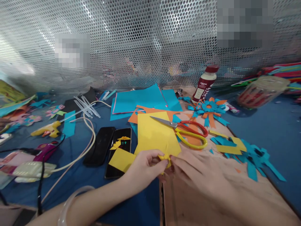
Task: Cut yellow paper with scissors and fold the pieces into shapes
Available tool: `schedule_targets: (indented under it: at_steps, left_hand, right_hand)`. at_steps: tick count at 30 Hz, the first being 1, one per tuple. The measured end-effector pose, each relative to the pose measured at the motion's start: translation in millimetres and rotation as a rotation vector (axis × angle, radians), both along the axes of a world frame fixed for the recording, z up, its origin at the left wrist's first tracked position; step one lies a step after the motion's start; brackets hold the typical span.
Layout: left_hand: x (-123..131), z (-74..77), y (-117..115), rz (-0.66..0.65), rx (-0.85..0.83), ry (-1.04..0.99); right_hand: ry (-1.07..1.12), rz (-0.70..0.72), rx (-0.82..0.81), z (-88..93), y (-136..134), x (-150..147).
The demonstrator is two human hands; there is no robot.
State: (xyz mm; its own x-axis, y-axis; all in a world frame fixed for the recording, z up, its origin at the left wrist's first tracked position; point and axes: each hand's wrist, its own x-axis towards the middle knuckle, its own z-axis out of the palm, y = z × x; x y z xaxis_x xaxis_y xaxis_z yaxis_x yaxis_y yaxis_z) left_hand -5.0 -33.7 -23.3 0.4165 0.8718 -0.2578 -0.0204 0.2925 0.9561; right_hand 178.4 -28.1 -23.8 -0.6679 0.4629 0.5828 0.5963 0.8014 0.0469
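Both my hands meet at the near edge of a stack of yellow paper. My left hand (pixel 149 168) pinches a small piece of folded yellow paper (pixel 166 157) between thumb and fingers. From the other side, my right hand (pixel 199 174) presses its fingertips on the same piece; its lower fingers are partly hidden. Just beyond lies a yellow sheet (pixel 152 128), with scissors (pixel 178 125) with red and yellow handles resting partly on it. Left of my hands, a yellow paper square (pixel 122 159) overlaps a phone (pixel 125 133) that bears small folded yellow pieces (pixel 116 145).
Blue sheets (pixel 138 99) lie at the back before a perforated metal screen (pixel 131 40). A bottle (pixel 205 84), a jar (pixel 262 92) and blue paper cutouts (pixel 257 157) stand or lie to the right. A yellow glue gun (pixel 50 129), a second phone (pixel 100 146) and cables (pixel 90 144) are left.
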Motion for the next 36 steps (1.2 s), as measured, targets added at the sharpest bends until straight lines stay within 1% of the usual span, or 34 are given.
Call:
schedule_targets:
  at_steps: [4, 12, 17, 21, 26, 27, 29, 31, 32, 34, 36]
  left_hand:
    - [-0.3, 1.0, 0.0, 0.002, 0.008, -0.023]
    - [-1.3, 1.1, 0.2, 0.002, 0.028, -0.016]
    - [-1.5, 3.3, 0.8, 0.004, 0.040, -0.027]
    - [0.1, 5.7, 0.1, 0.013, 0.053, -0.015]
    - [0.3, 3.3, -1.0, 0.035, 0.041, 0.003]
    - [0.2, 2.8, -1.4, 0.038, 0.044, 0.003]
    - [0.1, 2.4, -2.4, 0.029, 0.052, 0.005]
    - [0.2, 2.6, -3.3, 0.023, 0.058, 0.020]
    - [0.3, 2.7, -3.5, 0.022, 0.058, 0.033]
    - [0.2, 2.9, -3.6, 0.017, 0.065, 0.066]
    - [-0.2, 2.8, -3.1, -0.006, 0.081, 0.090]
  right_hand:
    - [-0.129, 0.051, 0.058, 8.9, -3.1, 4.6]
    - [-0.198, 0.027, 0.098, 1.4, -12.3, 3.3]
    - [-0.206, 0.044, 0.141, 1.3, -11.4, 1.2]
    - [-0.207, 0.013, 0.157, 0.8, -13.2, -0.3]
    - [-0.159, 0.005, 0.145, 1.2, -18.6, -1.8]
    - [-0.118, -0.008, 0.120, 1.3, -19.1, -1.9]
    - [0.044, -0.069, 0.027, 1.7, -18.6, -2.1]
    - [0.241, -0.146, -0.141, 2.5, -15.8, -2.1]
    - [0.328, -0.161, -0.248, 3.1, -13.7, -2.1]
    - [0.427, -0.125, -0.478, 4.2, -9.5, -2.3]
    - [0.475, -0.063, -0.667, 4.3, -6.4, -3.1]
